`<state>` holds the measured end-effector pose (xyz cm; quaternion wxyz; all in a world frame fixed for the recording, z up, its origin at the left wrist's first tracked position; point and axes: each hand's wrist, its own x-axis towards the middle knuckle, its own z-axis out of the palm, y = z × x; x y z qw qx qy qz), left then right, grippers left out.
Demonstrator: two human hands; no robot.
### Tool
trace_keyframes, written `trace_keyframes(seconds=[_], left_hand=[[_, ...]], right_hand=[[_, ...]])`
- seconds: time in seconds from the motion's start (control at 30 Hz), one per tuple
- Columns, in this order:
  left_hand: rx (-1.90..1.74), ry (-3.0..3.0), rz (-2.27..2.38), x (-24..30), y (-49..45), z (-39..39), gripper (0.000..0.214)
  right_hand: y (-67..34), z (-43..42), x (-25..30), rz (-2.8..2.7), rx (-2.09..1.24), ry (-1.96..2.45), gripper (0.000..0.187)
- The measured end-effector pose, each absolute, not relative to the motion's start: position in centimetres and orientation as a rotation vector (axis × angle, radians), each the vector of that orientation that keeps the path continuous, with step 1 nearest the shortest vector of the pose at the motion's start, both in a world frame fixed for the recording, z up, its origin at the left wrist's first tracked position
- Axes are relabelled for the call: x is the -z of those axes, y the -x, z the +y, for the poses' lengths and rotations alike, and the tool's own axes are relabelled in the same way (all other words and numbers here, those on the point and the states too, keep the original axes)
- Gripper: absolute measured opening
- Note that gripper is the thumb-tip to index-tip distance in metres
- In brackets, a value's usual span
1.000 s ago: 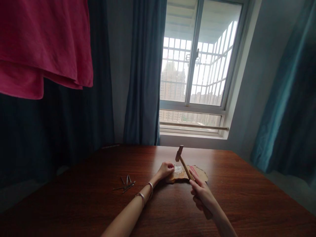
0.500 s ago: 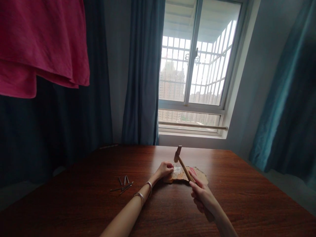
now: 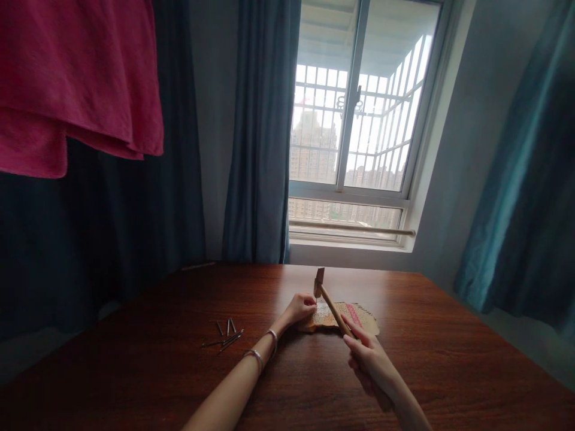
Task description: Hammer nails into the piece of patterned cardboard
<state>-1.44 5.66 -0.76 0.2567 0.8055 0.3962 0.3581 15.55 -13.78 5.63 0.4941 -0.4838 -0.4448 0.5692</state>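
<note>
My left hand (image 3: 302,307) pinches a thin upright nail (image 3: 316,301) at the left part of a tan board (image 3: 366,322). The board is speckled, with red marks on it and a ragged front edge. In my right hand (image 3: 369,358) is a hammer (image 3: 331,307), gripped by its wooden handle. The hammer's head is at the top of the nail; whether they touch, I cannot tell. To the left of my left forearm lie several loose nails (image 3: 231,340) on the table.
The brown wooden table (image 3: 148,371) reaches back to the wall below a barred window (image 3: 345,188). Blue curtains (image 3: 260,131) hang on both sides. A pink cloth (image 3: 81,84) hangs at the upper left.
The hammer has come down and slightly left, its head now at the nail's top. My left hand and the board have stayed in place.
</note>
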Motion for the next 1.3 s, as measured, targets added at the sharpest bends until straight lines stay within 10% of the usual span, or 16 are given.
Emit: trace_keyframes(seconds=[1.3], left_hand=[[-0.979,-2.199,1.086,0.8,1.8,5.6,0.015]], right_hand=[[-15.2,-14.5,-4.9,-1.127,-1.423,1.119,0.074]])
